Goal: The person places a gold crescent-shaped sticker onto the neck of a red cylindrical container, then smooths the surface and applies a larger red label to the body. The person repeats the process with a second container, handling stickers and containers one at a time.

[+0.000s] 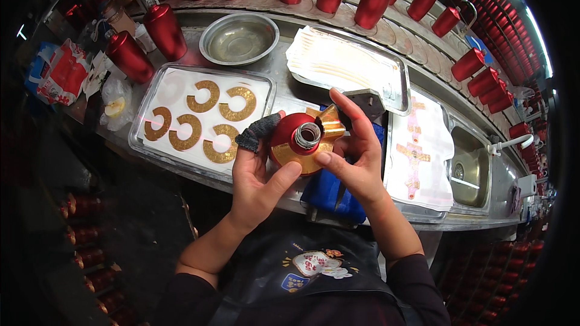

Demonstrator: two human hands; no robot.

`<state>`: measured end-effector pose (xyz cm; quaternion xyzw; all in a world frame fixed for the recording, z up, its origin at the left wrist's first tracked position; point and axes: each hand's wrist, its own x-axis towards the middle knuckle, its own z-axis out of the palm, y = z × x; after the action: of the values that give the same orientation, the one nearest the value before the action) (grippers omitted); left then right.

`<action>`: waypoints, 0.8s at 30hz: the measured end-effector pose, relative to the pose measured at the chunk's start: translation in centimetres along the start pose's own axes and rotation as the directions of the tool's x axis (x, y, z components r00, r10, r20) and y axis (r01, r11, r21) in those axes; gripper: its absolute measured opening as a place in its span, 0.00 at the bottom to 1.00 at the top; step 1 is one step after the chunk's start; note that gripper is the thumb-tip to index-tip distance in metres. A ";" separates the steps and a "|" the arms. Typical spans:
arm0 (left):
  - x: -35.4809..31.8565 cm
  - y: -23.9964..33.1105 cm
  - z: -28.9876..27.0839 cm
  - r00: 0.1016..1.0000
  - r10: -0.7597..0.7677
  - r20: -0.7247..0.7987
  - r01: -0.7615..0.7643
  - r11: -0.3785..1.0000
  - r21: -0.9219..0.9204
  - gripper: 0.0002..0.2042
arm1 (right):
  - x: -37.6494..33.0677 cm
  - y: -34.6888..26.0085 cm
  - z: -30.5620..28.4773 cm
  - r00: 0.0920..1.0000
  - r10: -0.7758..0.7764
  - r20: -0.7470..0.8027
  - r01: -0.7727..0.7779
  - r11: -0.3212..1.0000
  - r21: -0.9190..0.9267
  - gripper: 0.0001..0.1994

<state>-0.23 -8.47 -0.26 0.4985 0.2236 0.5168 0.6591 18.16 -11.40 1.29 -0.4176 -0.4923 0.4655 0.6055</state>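
Note:
A red bottle (289,123) with an open threaded neck stands toward me in the middle of the view. My left hand (257,175) is closed around its left side, with the thumb on the shoulder and dark grey wrapping on a finger. A curved gold label (330,135) lies partly along the near shoulder, and its right end lifts away from the bottle. My right hand (361,160) has its thumb on the gold piece, and its index finger points up and away. Several gold C-shaped labels (223,148) lie in the tray at left.
Behind are a metal bowl (239,39) and a tray of white sheets (344,60). A blue cloth-like support (338,196) sits below my hands. At right are a patterned label sheet (417,163) and a sink (468,175). Red bottles (374,3) line the far conveyor.

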 end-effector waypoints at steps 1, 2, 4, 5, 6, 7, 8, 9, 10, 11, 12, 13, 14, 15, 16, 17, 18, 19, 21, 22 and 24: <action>0.0 0.0 0.0 1.000 0.002 0.004 -0.002 1.000 0.020 0.32 | 0.0 0.1 -0.1 1.000 -0.014 0.003 0.014 0.999 -0.030 0.41; 0.0 -0.1 0.0 1.000 0.005 0.006 -0.005 0.999 0.040 0.32 | 0.0 0.3 -0.2 1.000 -0.014 -0.002 0.014 0.999 -0.045 0.41; 0.0 -0.2 -0.1 1.000 0.004 0.011 -0.005 0.998 0.066 0.33 | 0.0 0.4 -0.3 1.000 -0.009 0.004 0.010 0.998 -0.068 0.41; 0.0 -0.2 -0.2 1.000 0.002 0.013 -0.003 0.997 0.072 0.33 | 0.1 0.4 -0.4 1.000 -0.005 0.015 0.006 0.997 -0.076 0.41; 0.0 -0.3 -0.4 1.000 0.011 0.007 -0.011 0.998 0.069 0.33 | 0.1 0.4 -0.4 1.000 0.006 0.022 -0.004 0.996 -0.086 0.41; 0.0 -0.4 -0.4 1.000 -0.010 0.006 0.010 0.996 0.084 0.33 | 0.1 0.4 -0.4 1.000 0.004 0.026 -0.002 0.997 -0.082 0.41; -0.1 -0.5 -0.6 1.000 -0.020 -0.003 0.020 0.996 0.090 0.34 | 0.2 0.4 -0.4 1.000 0.009 0.026 -0.007 0.997 -0.079 0.41; -0.2 -0.5 -0.6 0.999 -0.030 -0.012 0.031 0.995 0.095 0.34 | 0.2 0.3 -0.4 1.000 0.015 0.025 -0.013 0.998 -0.065 0.41; -0.5 -0.5 -0.7 0.997 0.074 -0.008 -0.070 0.965 0.251 0.35 | 0.2 0.3 -0.4 1.000 0.021 0.023 -0.019 0.998 -0.052 0.41; -0.8 -0.6 -0.7 0.984 0.178 0.009 -0.167 0.901 0.400 0.35 | 0.2 0.3 -0.4 0.999 0.027 0.023 -0.026 0.999 -0.032 0.41; -1.2 -0.7 -0.6 0.960 0.276 0.038 -0.253 0.806 0.536 0.36 | 0.3 0.4 -0.4 0.999 0.029 0.016 -0.029 1.000 -0.008 0.41; -2.1 -0.6 -0.4 0.941 0.329 0.076 -0.326 0.827 0.457 0.38 | 0.3 0.5 -0.5 0.999 0.013 0.034 -0.011 0.999 -0.053 0.42; -2.5 -0.9 -0.2 0.938 0.334 0.095 -0.332 0.782 0.528 0.38 | 0.3 0.6 -0.5 0.999 -0.008 0.040 0.011 0.996 -0.090 0.42; -3.0 -1.2 -0.1 0.922 0.367 0.120 -0.369 0.743 0.559 0.37 | 0.3 0.7 -0.5 0.999 -0.021 0.034 0.025 0.994 -0.106 0.42; -3.1 -1.8 0.2 0.947 0.320 0.035 -0.298 0.834 0.464 0.35 | 0.4 0.7 -0.6 0.999 -0.035 0.028 0.038 0.992 -0.121 0.43; -3.1 -2.2 0.1 0.940 0.342 0.010 -0.307 0.831 0.464 0.34 | 0.4 0.9 -0.5 0.999 -0.049 0.022 0.052 0.989 -0.137 0.43; -2.9 -2.6 -0.2 0.934 0.356 0.013 -0.321 0.823 0.469 0.32 | 0.5 0.9 -0.5 0.998 -0.058 0.018 0.060 0.986 -0.157 0.43; -2.5 -2.7 -0.7 0.929 0.369 0.004 -0.327 0.818 0.473 0.31 | 0.5 0.9 -0.4 0.999 -0.045 0.009 0.046 0.989 -0.140 0.43; -1.8 -2.9 -1.4 0.917 0.399 0.032 -0.354 0.772 0.528 0.24 | 0.5 0.8 -0.1 1.000 -0.020 0.002 0.020 0.994 -0.104 0.43; -1.3 -2.9 -1.5 0.909 0.417 0.022 -0.366 0.771 0.521 0.24 | 0.5 0.8 0.0 0.999 -0.045 -0.012 0.042 0.982 -0.183 0.44; -1.1 -2.4 -1.5 0.910 0.415 0.009 -0.357 0.772 0.525 0.22 | 0.5 0.8 0.2 1.000 -0.026 -0.003 0.026 0.987 -0.158 0.45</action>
<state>-0.76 -8.70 -3.26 0.6631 0.2816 0.5880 0.3678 17.83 -10.77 0.64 -0.4590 -0.5314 0.4160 0.5778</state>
